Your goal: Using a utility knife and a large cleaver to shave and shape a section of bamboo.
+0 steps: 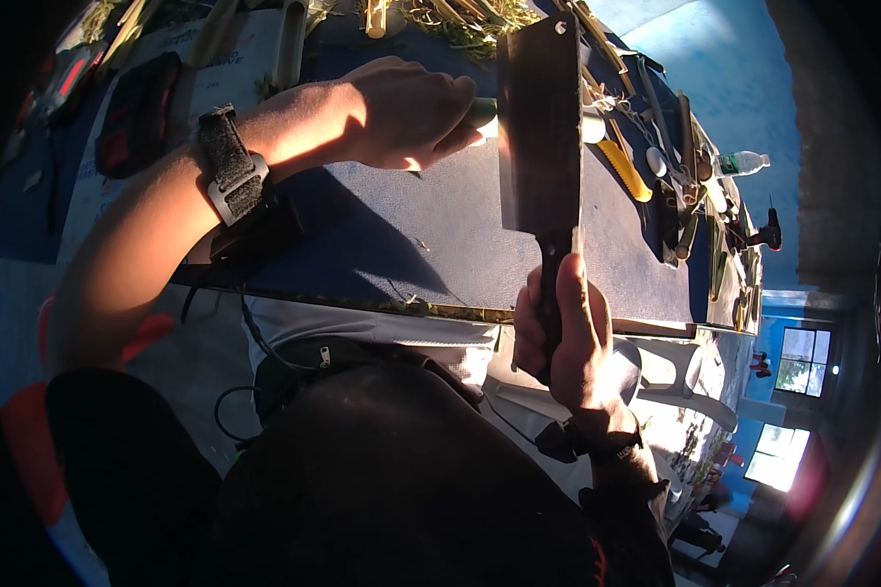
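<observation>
My right hand (570, 328) is wrapped round the dark handle of a cleaver (540, 127). Its broad rectangular blade points away from me over the blue-topped table (382, 220). Beyond the table's near edge, my left hand (406, 112) is closed on a short green bamboo piece (481, 112), whose end pokes out toward the blade. The blade hides what lies behind it, so I cannot tell whether it touches the bamboo. A pale round end shows just past the blade's right side.
A yellow curved handle (625, 171), bamboo pieces (688, 137) and a plastic bottle (742, 163) lie to the right, near a drill (767, 231). Shavings (460, 14) cover the far edge. A black-and-red tool (137, 115) rests at the left on a printed sheet.
</observation>
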Demonstrator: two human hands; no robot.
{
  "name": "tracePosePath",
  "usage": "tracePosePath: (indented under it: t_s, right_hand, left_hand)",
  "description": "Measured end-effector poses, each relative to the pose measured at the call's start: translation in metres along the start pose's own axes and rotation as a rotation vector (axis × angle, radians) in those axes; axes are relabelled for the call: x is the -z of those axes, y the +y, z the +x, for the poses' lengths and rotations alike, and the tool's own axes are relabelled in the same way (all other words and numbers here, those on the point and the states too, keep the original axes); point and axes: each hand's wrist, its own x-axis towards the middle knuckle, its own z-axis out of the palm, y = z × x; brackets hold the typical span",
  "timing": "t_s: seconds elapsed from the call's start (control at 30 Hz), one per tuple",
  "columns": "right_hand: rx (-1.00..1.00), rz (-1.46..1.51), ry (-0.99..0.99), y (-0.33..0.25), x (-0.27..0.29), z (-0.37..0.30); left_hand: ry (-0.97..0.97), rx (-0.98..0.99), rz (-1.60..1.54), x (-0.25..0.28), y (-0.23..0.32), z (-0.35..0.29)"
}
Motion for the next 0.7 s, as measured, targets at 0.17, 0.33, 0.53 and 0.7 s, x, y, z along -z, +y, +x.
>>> tracePosePath:
  t_s: [0.17,0.33,0.53,0.7]
  right_hand:
    - [-0.095,0.018,0.02,0.006,0.007,-0.029]
    - [-0.027,-0.03,-0.012,0.009,0.009,-0.018]
    - [0.061,-0.033,-0.011,-0.007,0.006,0.025]
    - [0.05,-0.052,-0.01,-0.024,0.003,0.054]
  left_hand:
    - [0.105,-0.057,0.019,-0.003,-0.001,-0.004]
    - [0.13,-0.088,0.026,-0.008,-0.004,-0.004]
    - [0.213,-0.21,0.012,-0.01,-0.007,-0.005]
    - [0.253,-0.278,0.105,-0.009,-0.01,-0.007]
